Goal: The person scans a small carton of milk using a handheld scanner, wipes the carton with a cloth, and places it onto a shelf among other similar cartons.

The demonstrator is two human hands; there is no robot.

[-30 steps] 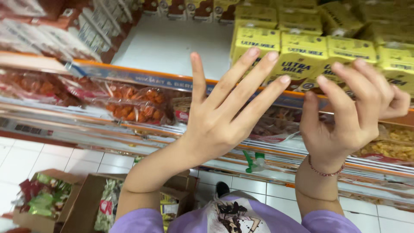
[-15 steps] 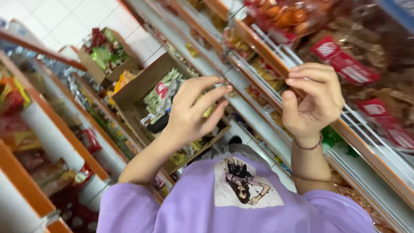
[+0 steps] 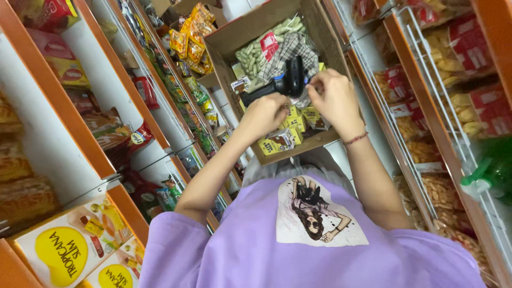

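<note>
Fingers of my left hand [image 3: 265, 114] are curling shut around the handle of one black handheld scanner [image 3: 280, 85], holding it over the open cardboard box [image 3: 224, 45]. My right hand [image 3: 333, 98] is meeting it from the other side, fingertips pinching at the scanner's head; whether they are gripping it or only touching it, I cannot tell. One red cord bracelet [image 3: 356, 138] is sitting on my right wrist. Inside the box, one clear bag of pale peanuts [image 3: 256, 53] is lying toward the far wall, one checked packet [image 3: 298, 50] beside it, and several small yellow packets [image 3: 290, 125], too crowded to count, are bunching along the near edge under my hands. Two yellow cartons [image 3: 66, 248] are standing at the near end of the left shelf.
</note>
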